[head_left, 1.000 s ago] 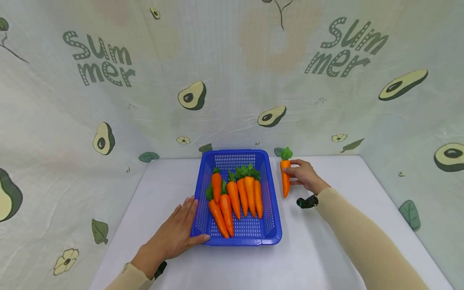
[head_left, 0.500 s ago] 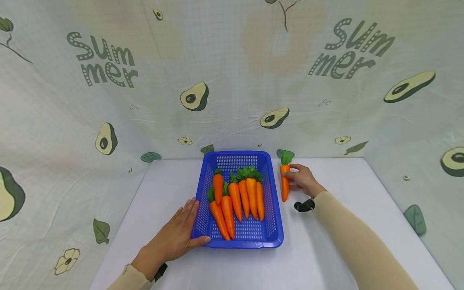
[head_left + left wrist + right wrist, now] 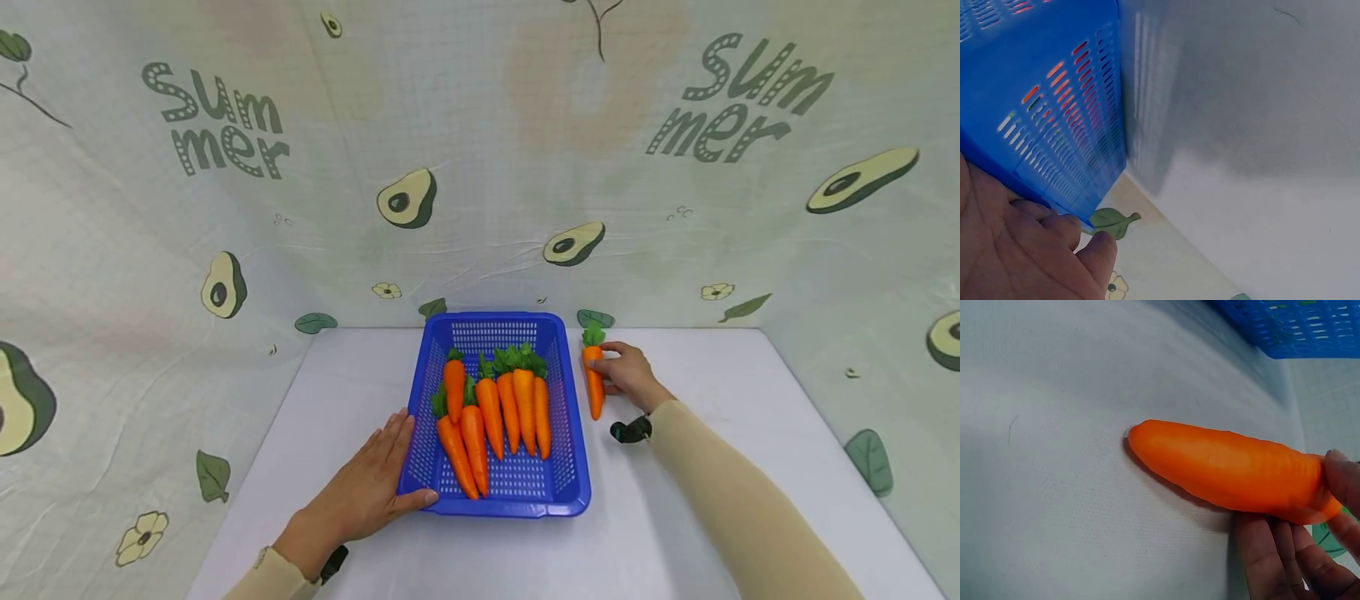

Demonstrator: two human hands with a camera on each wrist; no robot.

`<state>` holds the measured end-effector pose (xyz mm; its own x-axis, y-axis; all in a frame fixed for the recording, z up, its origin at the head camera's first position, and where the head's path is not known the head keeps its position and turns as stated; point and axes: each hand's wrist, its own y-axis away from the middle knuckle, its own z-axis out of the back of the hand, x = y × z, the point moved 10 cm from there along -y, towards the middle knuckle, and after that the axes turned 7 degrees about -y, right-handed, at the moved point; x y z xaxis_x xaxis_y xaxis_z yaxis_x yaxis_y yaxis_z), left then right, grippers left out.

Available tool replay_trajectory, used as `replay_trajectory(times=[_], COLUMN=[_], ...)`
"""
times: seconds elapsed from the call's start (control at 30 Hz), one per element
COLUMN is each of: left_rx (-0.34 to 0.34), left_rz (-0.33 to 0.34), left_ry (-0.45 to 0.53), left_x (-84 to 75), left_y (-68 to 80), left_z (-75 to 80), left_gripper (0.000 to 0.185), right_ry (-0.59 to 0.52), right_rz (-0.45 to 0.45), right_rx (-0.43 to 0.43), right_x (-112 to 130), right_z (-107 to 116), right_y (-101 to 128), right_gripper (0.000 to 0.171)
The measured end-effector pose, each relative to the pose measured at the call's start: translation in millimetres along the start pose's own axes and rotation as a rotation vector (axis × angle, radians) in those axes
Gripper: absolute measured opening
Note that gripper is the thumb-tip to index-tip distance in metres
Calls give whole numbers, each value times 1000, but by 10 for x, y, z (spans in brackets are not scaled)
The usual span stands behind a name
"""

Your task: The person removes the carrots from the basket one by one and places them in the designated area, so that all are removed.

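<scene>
To the right of the blue basket [image 3: 510, 507], my right hand [image 3: 632, 375] pinches an orange carrot [image 3: 596, 398] with green leaves between thumb and fingers. In the right wrist view the carrot [image 3: 1222, 465] lies on or just over the white tabletop, its tip away from the thumb. My left hand [image 3: 360, 493] rests along the basket's left rim, fingers extended and thumb over the front left corner. Inside the basket lie several carrots [image 3: 522, 412], most with leaves at the back; one overlaps others on the left side.
A white table [image 3: 525, 558] carries the basket. Behind and at both sides hangs a pale cloth [image 3: 480, 167] printed with avocados, leaves and lettering. The table's back edge runs just behind the basket and the held carrot.
The right hand has lowered the carrot slightly towards the table, and its leaves sit lower against the back cloth. The left hand stays on the basket rim. The head view has shifted a little.
</scene>
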<state>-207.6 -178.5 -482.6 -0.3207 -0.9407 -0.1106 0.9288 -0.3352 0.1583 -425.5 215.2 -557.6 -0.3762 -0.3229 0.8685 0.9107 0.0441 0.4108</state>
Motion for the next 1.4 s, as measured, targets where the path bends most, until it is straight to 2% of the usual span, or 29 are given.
replay_trajectory(times=[0.37, 1.2, 1.4], left_rx=[-7, -7, -13], left_rz=[-16, -11, -12], left_ry=[11, 26, 33], left_x=[-16, -2, 4], left_y=[5, -1, 2], left_z=[9, -5, -7], left_gripper=[114, 114, 114], right_ry=[70, 57, 78], right_rz=[28, 48, 89], right_rx=[-50, -65, -111], right_x=[-53, -30, 20], right_z=[43, 51, 83], right_y=[-33, 51, 74], right_gripper=[67, 73, 67])
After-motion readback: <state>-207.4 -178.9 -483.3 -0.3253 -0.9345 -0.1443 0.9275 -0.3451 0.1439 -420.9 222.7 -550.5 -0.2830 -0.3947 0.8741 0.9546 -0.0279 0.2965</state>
